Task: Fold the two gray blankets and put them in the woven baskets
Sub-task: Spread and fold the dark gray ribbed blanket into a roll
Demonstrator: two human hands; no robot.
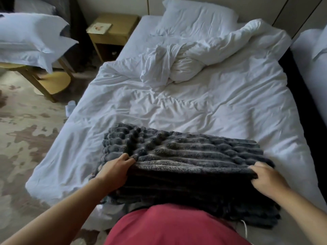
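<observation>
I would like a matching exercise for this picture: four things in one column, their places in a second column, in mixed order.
Things:
1. gray blanket
2. white pillow
3. wooden nightstand
4. crumpled duvet

Places:
A. on the floor, left of the bed
B. between pillow and blanket
C. head of the bed
D. near end, gripped by left hand and right hand

Pairs: 1-D, 2-C, 3-A, 4-B

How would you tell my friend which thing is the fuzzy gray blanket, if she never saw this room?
Find the big white bed and look at its near end. The gray blanket lies there, its near fold gripped by the left hand and the right hand. It is the only dark, ribbed, fluffy thing on all that white.
</observation>
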